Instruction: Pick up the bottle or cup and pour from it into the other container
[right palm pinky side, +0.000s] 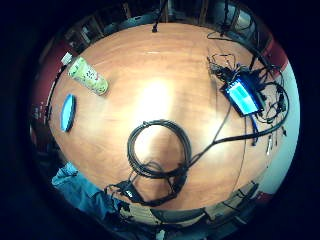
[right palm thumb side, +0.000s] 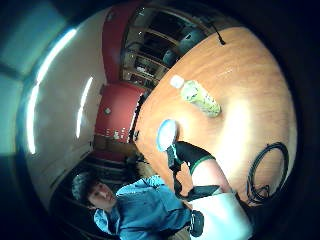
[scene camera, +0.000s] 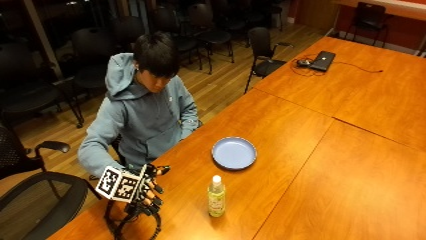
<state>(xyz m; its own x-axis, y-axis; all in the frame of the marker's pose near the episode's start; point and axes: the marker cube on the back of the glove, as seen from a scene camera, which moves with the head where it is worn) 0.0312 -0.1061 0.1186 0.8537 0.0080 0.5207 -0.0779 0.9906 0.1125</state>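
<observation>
A clear bottle (scene camera: 215, 196) with a white cap and a green label stands upright on the wooden table (scene camera: 313, 150). A shallow blue dish (scene camera: 233, 152) lies just beyond it, closer to the person. My gloved right hand (scene camera: 145, 187) hovers above the table's near corner, well left of the bottle, with relaxed fingers that hold nothing. In the little finger side palm view, the bottle (right palm pinky side: 88, 76) and dish (right palm pinky side: 68, 112) sit far off across the table. The thumb side palm view shows my thumb (right palm thumb side: 190, 154) stretched toward the dish (right palm thumb side: 166, 134), with the bottle (right palm thumb side: 200, 97) beyond.
A coil of black cable (scene camera: 136, 225) lies on the table under my hand, seen too as the coil (right palm pinky side: 159, 148). A small device with a lit blue screen (right palm pinky side: 245, 96) lies among wires. A laptop (scene camera: 323, 60) sits at the far end. Chairs line the table's edge.
</observation>
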